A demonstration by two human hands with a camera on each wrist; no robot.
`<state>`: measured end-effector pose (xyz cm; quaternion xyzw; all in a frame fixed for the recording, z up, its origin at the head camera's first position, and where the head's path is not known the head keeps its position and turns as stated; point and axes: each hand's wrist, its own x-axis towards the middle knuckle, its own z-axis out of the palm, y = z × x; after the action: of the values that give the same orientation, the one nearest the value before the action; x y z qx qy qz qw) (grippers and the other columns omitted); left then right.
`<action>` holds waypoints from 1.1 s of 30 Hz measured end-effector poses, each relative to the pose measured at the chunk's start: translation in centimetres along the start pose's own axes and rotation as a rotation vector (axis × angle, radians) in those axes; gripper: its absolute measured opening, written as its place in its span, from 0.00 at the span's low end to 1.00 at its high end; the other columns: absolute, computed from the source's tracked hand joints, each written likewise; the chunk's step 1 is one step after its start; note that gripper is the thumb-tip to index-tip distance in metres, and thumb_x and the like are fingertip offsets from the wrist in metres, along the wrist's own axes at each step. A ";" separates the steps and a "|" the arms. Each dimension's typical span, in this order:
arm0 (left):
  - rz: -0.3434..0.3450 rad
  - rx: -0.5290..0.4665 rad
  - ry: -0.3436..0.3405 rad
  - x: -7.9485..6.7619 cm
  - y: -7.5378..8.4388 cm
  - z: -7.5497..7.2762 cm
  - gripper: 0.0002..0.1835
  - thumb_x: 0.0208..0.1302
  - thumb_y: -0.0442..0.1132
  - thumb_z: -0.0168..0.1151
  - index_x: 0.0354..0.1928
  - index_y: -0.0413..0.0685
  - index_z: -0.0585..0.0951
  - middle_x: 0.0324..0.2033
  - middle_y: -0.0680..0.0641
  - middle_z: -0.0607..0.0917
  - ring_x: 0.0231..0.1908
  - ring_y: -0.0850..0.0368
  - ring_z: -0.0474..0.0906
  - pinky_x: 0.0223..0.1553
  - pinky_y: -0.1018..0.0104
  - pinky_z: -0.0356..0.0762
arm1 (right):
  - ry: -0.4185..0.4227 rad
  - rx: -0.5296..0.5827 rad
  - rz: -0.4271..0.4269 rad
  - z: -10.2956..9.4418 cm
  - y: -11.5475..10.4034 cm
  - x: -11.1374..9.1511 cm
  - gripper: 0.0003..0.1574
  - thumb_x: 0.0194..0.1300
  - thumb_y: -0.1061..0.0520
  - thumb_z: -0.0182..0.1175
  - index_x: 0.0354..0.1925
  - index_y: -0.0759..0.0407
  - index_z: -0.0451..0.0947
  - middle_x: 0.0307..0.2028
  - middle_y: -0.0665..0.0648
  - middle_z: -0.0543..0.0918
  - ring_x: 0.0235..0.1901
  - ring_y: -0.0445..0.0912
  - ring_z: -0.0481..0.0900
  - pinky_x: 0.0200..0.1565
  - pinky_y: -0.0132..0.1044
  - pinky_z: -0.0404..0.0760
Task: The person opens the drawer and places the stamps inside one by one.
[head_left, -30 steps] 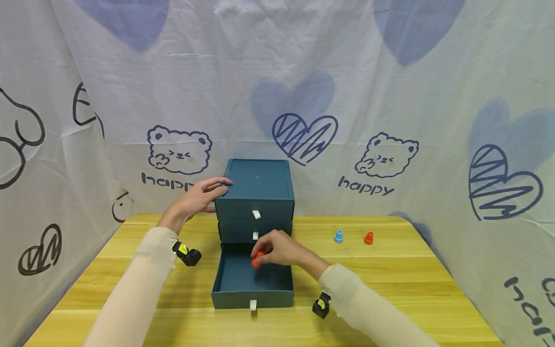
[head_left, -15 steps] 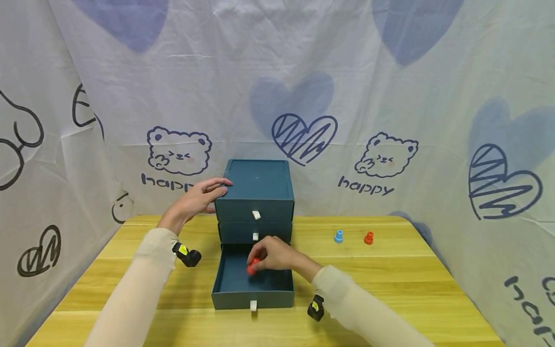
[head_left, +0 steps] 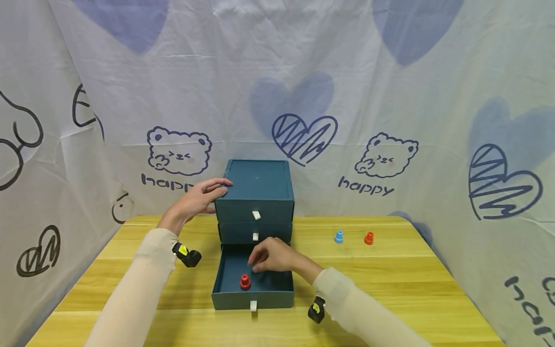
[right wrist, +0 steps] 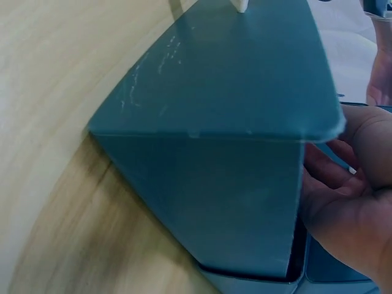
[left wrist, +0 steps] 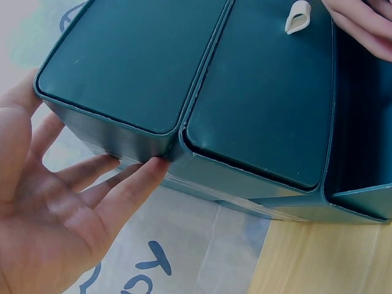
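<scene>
A dark teal cabinet (head_left: 256, 178) of stacked drawers stands on the table, its bottom drawer (head_left: 253, 300) pulled out. Inside that drawer, near the front, a small red cone-shaped piece (head_left: 244, 282) stands upright. My right hand (head_left: 275, 255) hovers over the drawer behind the red piece, apart from it, fingers loosely bent and holding nothing. In the right wrist view the drawer wall hides part of this hand. My left hand (head_left: 195, 196) rests against the cabinet's upper left side; its spread fingers (left wrist: 131, 193) touch the side wall in the left wrist view.
A blue cone-shaped piece (head_left: 339, 236) and another red one (head_left: 369, 238) stand on the wooden table (head_left: 381, 289) to the right. White pull tabs stick out of the drawer fronts. A printed cloth (head_left: 312, 96) hangs behind and at both sides.
My right hand has let go of the red piece, which now stands in the drawer. That hand first shifted slightly left and toward the front. The left hand stays put.
</scene>
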<state>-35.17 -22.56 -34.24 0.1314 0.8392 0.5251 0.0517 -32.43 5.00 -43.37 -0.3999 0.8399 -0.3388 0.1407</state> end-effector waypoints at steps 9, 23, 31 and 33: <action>-0.002 -0.011 -0.007 0.0 0.1 0.0 0.25 0.81 0.54 0.50 0.73 0.55 0.70 0.80 0.41 0.59 0.79 0.36 0.54 0.70 0.30 0.67 | 0.013 0.052 -0.035 -1.2 0.2 -0.9 0.08 0.64 0.62 0.72 0.43 0.59 0.89 0.44 0.58 0.91 0.40 0.43 0.90 0.43 0.25 0.86; -0.005 -0.012 -0.001 0.0 -0.1 0.0 0.24 0.81 0.52 0.51 0.73 0.55 0.71 0.81 0.42 0.57 0.80 0.36 0.54 0.71 0.31 0.67 | 0.079 0.071 0.020 -4.7 1.4 -4.3 0.12 0.67 0.61 0.70 0.48 0.64 0.87 0.49 0.65 0.89 0.41 0.43 0.89 0.48 0.31 0.87; 0.000 -0.010 -0.003 -0.1 0.1 0.0 0.24 0.81 0.52 0.51 0.73 0.54 0.71 0.82 0.43 0.56 0.80 0.35 0.53 0.71 0.31 0.66 | 0.149 0.082 0.003 -6.5 3.7 -6.9 0.12 0.66 0.62 0.69 0.48 0.62 0.87 0.48 0.67 0.88 0.45 0.50 0.90 0.52 0.38 0.89; 0.001 -0.006 -0.003 -0.1 0.1 0.0 0.24 0.81 0.52 0.51 0.73 0.54 0.70 0.81 0.42 0.56 0.80 0.35 0.53 0.71 0.30 0.66 | 0.167 0.093 0.013 -7.0 4.3 -7.5 0.12 0.66 0.63 0.69 0.49 0.63 0.87 0.48 0.67 0.88 0.45 0.51 0.90 0.49 0.35 0.89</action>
<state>-35.03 -22.53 -34.22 0.1324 0.8376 0.5274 0.0529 -33.69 15.87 -41.50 -0.3577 0.8346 -0.4088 0.0909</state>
